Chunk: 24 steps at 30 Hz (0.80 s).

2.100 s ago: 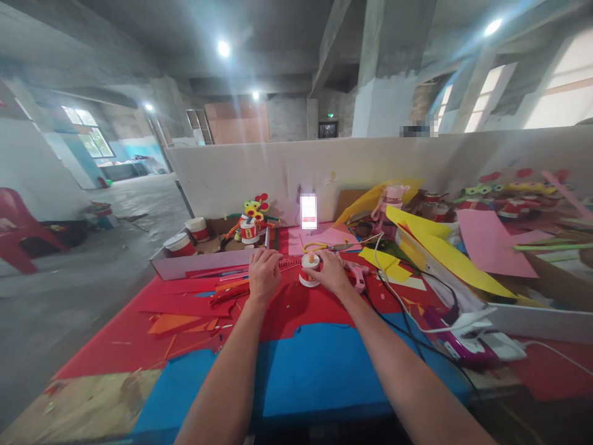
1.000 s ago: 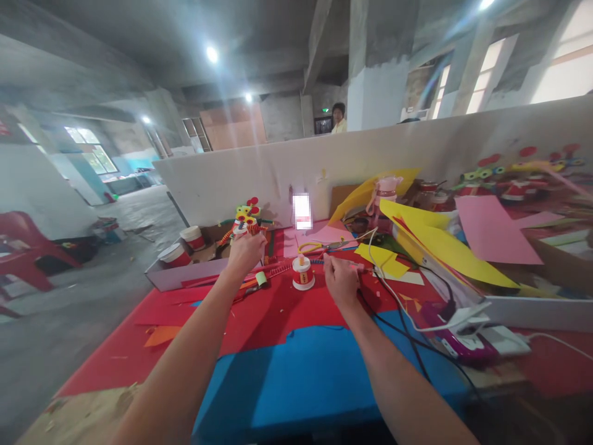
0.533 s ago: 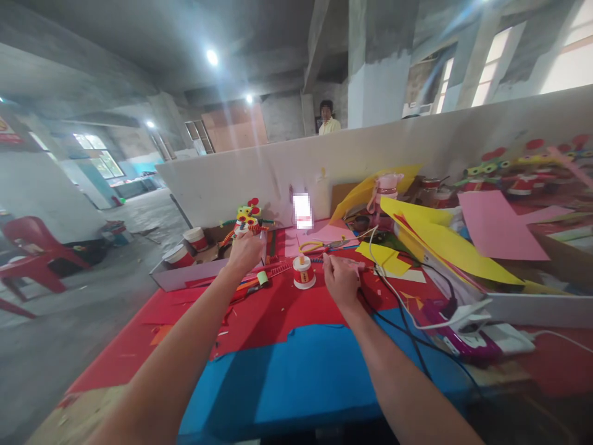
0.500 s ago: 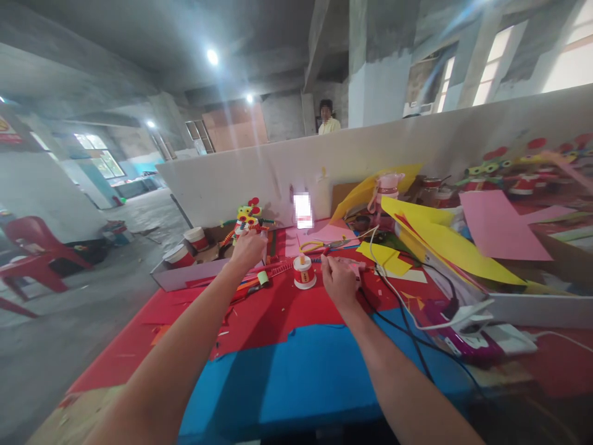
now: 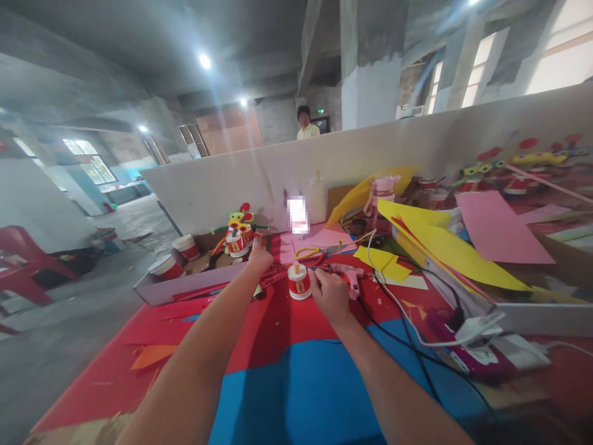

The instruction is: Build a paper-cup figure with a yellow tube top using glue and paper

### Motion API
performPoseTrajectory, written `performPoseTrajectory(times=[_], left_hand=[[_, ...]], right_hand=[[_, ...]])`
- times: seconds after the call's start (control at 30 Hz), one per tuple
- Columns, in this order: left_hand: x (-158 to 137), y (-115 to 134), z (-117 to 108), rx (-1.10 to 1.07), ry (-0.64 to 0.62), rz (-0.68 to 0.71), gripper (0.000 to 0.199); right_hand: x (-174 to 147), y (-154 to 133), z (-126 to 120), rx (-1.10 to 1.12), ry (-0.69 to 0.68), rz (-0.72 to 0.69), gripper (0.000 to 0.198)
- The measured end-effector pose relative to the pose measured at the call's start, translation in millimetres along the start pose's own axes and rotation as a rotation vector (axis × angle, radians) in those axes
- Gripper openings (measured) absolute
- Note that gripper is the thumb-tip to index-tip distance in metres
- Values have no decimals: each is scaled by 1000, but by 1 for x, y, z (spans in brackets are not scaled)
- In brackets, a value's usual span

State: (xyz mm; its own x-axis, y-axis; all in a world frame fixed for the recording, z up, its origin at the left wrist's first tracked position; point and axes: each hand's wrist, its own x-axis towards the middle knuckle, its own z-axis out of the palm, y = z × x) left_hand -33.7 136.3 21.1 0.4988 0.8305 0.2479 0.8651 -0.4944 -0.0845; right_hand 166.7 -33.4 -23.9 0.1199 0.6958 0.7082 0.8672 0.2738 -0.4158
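Observation:
My left hand [image 5: 262,257] is beside a craft figure [image 5: 238,230] with a red-and-white paper-cup body, yellow face, red round pieces and coiled arms. Its index finger points up and appears apart from the figure; the other fingers are partly hidden. Closer to me stands an upright red-and-white paper cup [image 5: 299,283] with a small peg-like piece on top and coiled strips at its sides. My right hand [image 5: 331,294] is curled at the cup's right side, fingertips close to its wall. What it holds, if anything, is hidden.
A pink glue gun [image 5: 354,279] and yellow-handled pliers [image 5: 312,252] lie behind my right hand. Cables [image 5: 412,334] cross the right side. A shallow box [image 5: 185,285] with paper cups [image 5: 186,247] stands left. Yellow sheets [image 5: 440,241] lie right; a person [image 5: 306,127] is beyond the partition.
My left hand has drawn back to the right from the craft figure, uncovering its cup body. My right hand has moved left, closer to the paper cup. The view has shifted slightly.

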Motion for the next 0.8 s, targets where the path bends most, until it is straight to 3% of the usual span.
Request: performPoseTrajectory(times=[0.13, 0.33, 0.4, 0.43, 0.53, 0.6, 0.7, 0.8], left_hand=[[-5, 4, -16, 97, -50, 12, 13], [-33, 10, -60, 131, 71, -34, 8], [-50, 16, -69, 36, 135, -78, 10], [-60, 21, -71, -158, 200, -116, 10], [-88, 45, -64, -843, 360, -175, 20], [-103, 66, -53, -1047, 485, -182, 23], [-115, 95, -38, -1037, 608, -143, 18], [-120, 112, -30, -882, 531, 25, 14]], right_hand=[[1, 0, 0, 35, -17, 13, 43], [0, 1, 1, 106, 0, 37, 43], [1, 0, 0, 173, 13, 66, 44], [2, 0, -1, 214, 19, 85, 45], [4, 0, -4, 368, 38, 139, 47], [6, -1, -7, 493, 28, 153, 47], [6, -6, -10, 708, -89, 109, 46], [4, -12, -8, 852, -283, 58, 41]])
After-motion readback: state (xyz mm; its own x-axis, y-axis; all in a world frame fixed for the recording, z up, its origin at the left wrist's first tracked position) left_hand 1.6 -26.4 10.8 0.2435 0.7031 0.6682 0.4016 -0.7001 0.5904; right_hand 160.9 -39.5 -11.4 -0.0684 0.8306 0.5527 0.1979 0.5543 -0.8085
